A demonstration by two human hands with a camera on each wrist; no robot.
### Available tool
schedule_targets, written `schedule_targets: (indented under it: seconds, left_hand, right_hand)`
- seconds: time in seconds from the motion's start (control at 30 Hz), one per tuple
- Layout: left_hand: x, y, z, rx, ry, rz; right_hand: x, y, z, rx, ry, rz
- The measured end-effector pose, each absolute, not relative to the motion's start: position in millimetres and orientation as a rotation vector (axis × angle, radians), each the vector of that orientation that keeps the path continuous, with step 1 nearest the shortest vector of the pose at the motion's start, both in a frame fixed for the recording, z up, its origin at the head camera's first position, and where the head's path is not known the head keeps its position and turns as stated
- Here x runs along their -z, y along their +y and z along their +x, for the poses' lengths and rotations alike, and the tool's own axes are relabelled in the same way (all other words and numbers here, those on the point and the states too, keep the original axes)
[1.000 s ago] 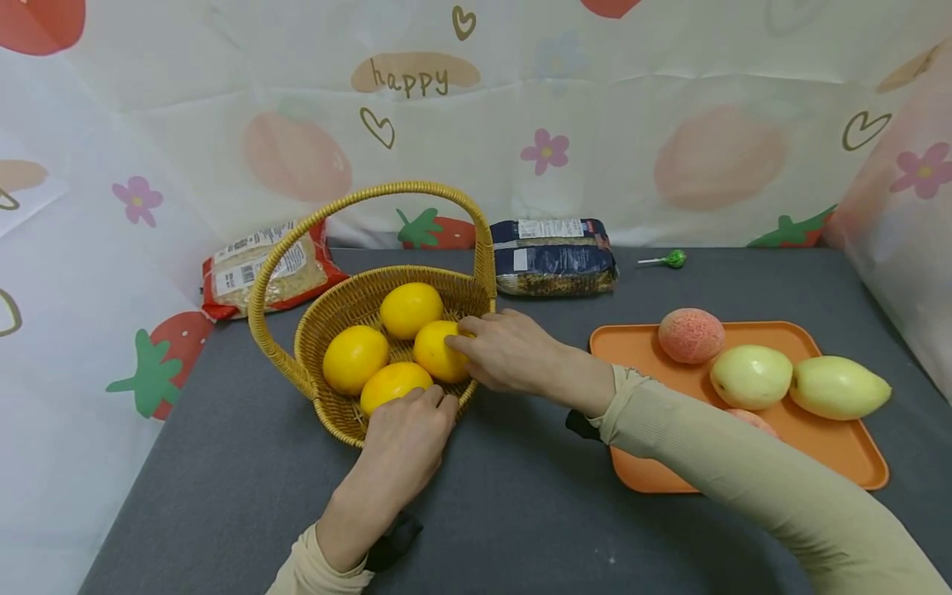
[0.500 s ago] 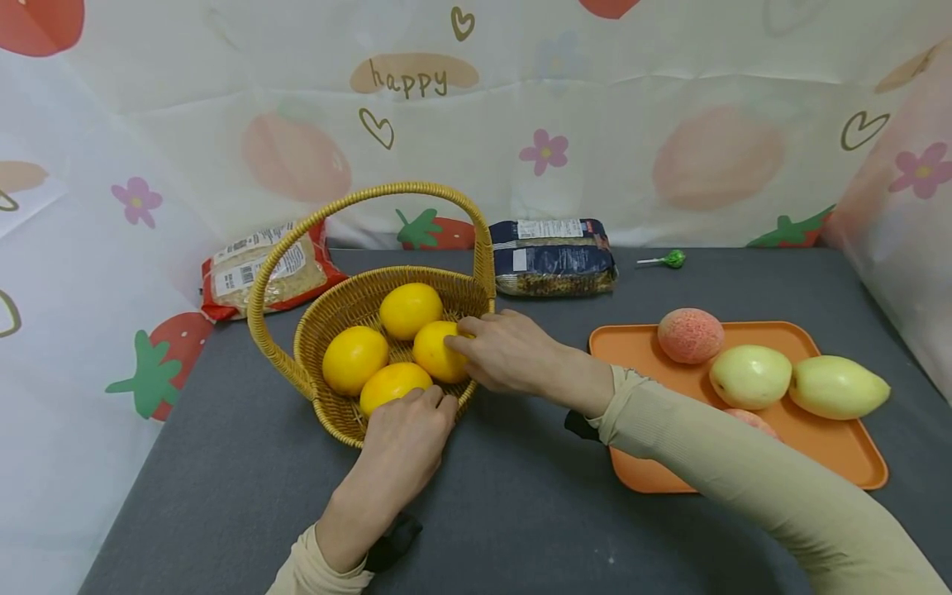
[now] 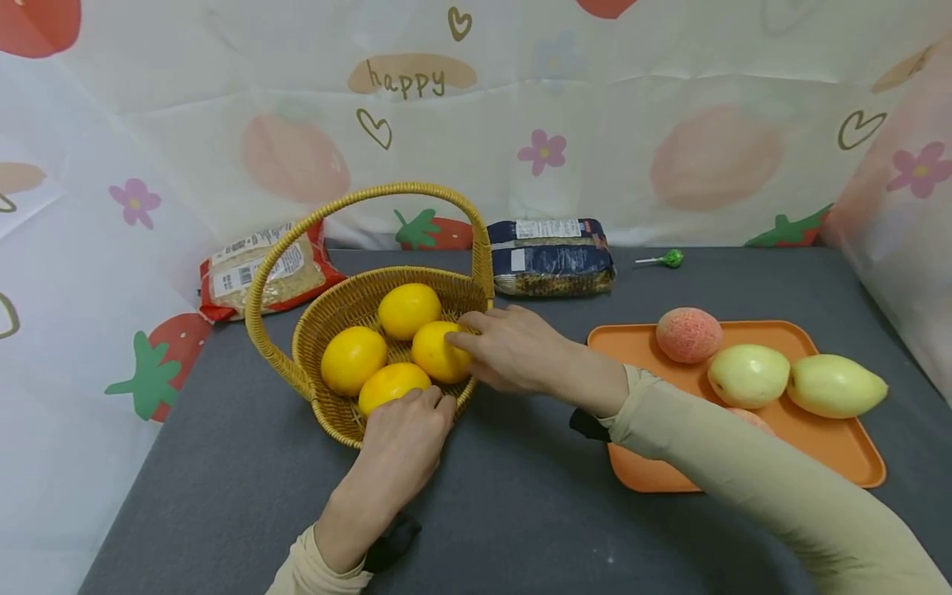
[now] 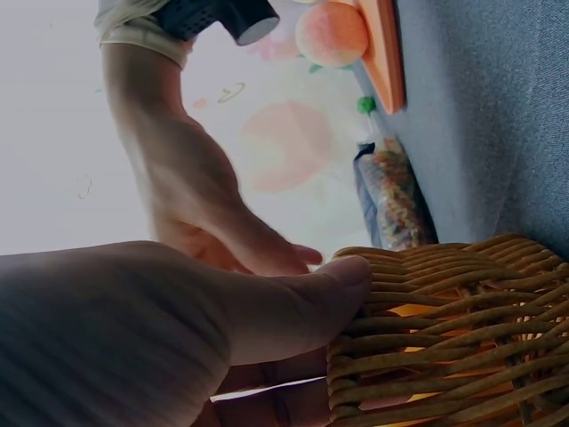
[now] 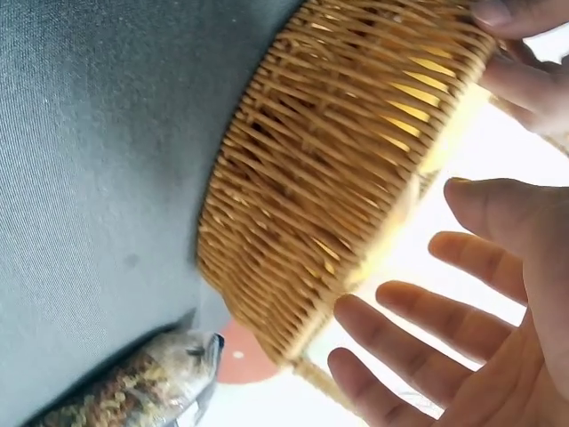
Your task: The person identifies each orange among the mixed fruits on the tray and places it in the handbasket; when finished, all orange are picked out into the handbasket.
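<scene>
A yellow wicker basket (image 3: 333, 312) with a tall arched handle stands left of centre in the head view. Inside lie several yellow oval fruits (image 3: 410, 311) that look like lemons. My left hand (image 3: 405, 438) pinches the basket's near rim; the left wrist view has its thumb (image 4: 342, 276) outside the weave and the fingers partly hidden behind. Over the right rim, beside the rightmost fruit (image 3: 439, 353), hovers my right hand (image 3: 513, 351). Its fingers are spread and apart from the woven wall (image 5: 302, 169) in the right wrist view.
To the right an orange tray (image 3: 825, 459) bears pale green fruits (image 3: 749, 376) and pinkish round ones (image 3: 689, 335), one partly behind the right sleeve. A red-edged bag (image 3: 260, 273), a dark blue packet (image 3: 552, 258) and a green lollipop (image 3: 673, 259) lie along the back.
My right hand has shifted slightly, its fingers a little more raised above the rim. The left hand, basket and fruits stay in place.
</scene>
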State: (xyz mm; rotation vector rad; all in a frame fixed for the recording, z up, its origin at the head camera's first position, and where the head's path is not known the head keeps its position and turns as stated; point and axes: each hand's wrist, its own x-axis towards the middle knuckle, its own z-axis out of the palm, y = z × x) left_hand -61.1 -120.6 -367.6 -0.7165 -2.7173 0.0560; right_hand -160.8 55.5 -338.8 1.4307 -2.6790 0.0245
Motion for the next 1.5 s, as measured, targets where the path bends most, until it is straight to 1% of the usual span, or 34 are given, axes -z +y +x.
schedule_targets:
  seconds: [0.17, 0.47, 0.67, 0.93, 1.3, 1.5]
  left_hand:
    - [368.4, -119.9, -61.1, -0.051, -2.706, -0.720]
    - [368.3, -120.6, -61.7, -0.034, -2.681, -0.719]
    - [367.8, -121.3, -61.4, -0.017, -2.689, -0.722]
    - [366.2, -123.1, -60.8, -0.003, -2.698, -0.720]
    - [366.2, -125.5, -60.7, 0.002, -2.708, -0.716]
    - [366.0, -125.9, -61.1, 0.004, -2.721, -0.716]
  right_hand:
    - [328.1, 73.8, -156.8, -0.080, -2.637, 1.367]
    - [316.1, 124.1, -149.5, -0.207, -2.675, 1.214]
    - [319.8, 156.2, -139.1, -0.225, -2.700, 1.112]
    - [326.4, 193.1, -116.6, -0.323, -2.716, 0.989]
    - [337.8, 230.6, -86.9, -0.446, -2.581, 0.799]
    - [345.1, 241.1, -74.2, -0.467, -2.604, 0.717]
